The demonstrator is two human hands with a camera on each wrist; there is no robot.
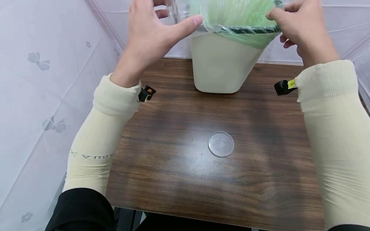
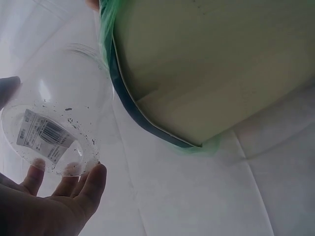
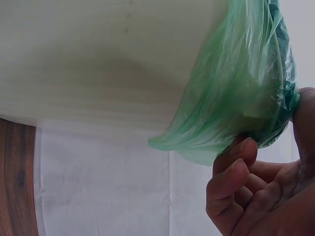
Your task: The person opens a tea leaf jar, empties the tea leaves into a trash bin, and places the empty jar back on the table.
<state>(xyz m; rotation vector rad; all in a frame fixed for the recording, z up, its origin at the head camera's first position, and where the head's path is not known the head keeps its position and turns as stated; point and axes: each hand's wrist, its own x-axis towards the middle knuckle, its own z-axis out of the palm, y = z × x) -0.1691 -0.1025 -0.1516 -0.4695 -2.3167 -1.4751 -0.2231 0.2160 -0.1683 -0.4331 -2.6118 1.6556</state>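
Note:
In the head view, my left hand (image 1: 150, 41) holds a clear plastic jar (image 2: 54, 98) on its side at the bin's left rim, thumb on one side and fingertips round its base. The left wrist view shows a barcode label (image 2: 45, 135) and small dark specks on the jar's base. A pale cream waste bin (image 1: 225, 61) with a dark green rim stands on the table, lined with a thin green plastic bag (image 1: 248, 12). My right hand (image 1: 306, 29) grips the bin's right rim through the folded-over bag, thumb on top and fingers curled below.
A clear round lid (image 1: 221, 144) lies flat on the dark wood table (image 1: 173, 179), in front of the bin. White patterned sheeting (image 1: 52, 96) hangs along the left and behind the bin.

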